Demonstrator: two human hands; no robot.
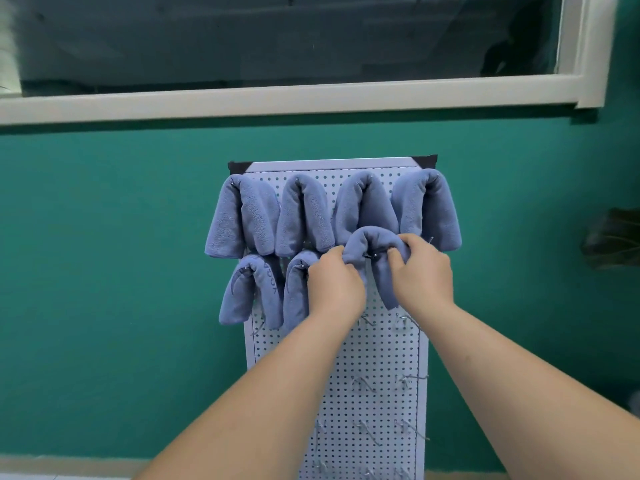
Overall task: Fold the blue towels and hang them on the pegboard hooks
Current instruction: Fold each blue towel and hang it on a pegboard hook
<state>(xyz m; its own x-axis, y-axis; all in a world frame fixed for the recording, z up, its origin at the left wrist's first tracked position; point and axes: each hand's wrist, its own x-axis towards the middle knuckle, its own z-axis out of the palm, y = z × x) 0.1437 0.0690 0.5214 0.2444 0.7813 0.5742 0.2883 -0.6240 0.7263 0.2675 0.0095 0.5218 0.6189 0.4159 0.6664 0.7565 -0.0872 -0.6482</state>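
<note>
White pegboard stands against a green wall. Four folded towels hang along its top edge. Two further towels hang in the second row, toward the left edge. A seventh blue towel is draped third in that row. Left hand and right hand both grip it, fingers curled into the cloth on either side of the fold. A hook tip seems to show beneath the fold, but the view is poor. Bare hooks sit lower down.

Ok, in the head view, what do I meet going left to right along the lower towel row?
lettered towel → second hung towel → left hand → held towel, gripped from both sides over its hook → right hand
</note>
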